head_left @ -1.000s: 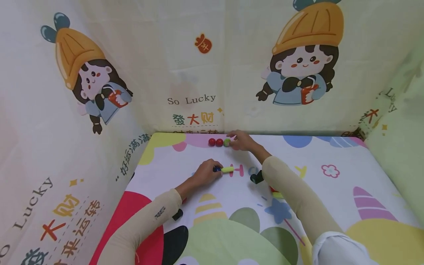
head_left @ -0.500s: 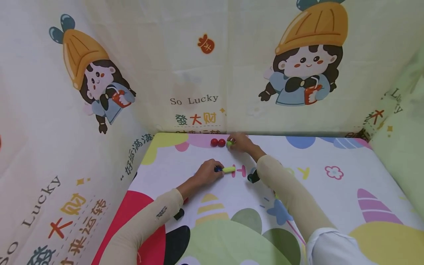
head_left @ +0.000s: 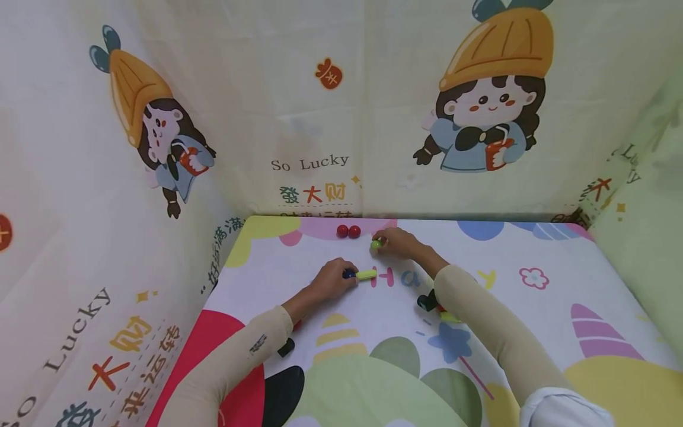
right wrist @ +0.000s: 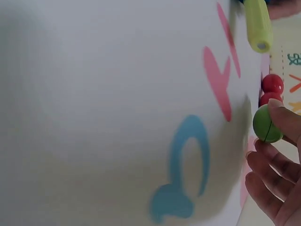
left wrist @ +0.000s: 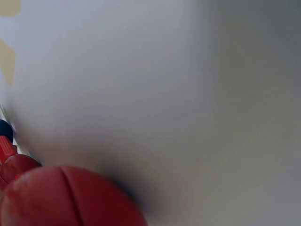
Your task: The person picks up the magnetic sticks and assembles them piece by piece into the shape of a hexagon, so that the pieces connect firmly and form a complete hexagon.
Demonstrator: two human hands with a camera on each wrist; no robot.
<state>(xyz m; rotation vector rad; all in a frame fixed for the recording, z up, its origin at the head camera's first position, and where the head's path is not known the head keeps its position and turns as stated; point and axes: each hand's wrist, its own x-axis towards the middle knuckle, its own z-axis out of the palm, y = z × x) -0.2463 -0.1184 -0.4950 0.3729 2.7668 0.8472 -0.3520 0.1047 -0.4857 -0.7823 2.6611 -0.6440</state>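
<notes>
My left hand [head_left: 332,279] grips a dark blue and yellow-green piece at mid-table. A yellow-green rod-like part [head_left: 366,274] points right from the fingers; in the right wrist view its end [right wrist: 259,28] has a small round hole. Between right thumb and fingers, my right hand [head_left: 400,244] pinches a green ball [right wrist: 267,123] with a dark seam line. Behind it, two red balls [head_left: 348,231] sit side by side near the far edge. In the left wrist view, a large red rounded thing [left wrist: 70,197] with a groove looms close; the left hand cannot be made out there.
The table [head_left: 299,290] wears a cartoon-printed cover. Patterned cloth [head_left: 389,130] hangs behind and at both sides. A black device [head_left: 427,301] sits by the right wrist, another black device [head_left: 286,347] by the left. Something yellow-green [head_left: 449,318] shows under the right forearm.
The right hand has drawn the green ball away from the two red balls, toward the near side and slightly right. The left hand keeps its hold and place.
</notes>
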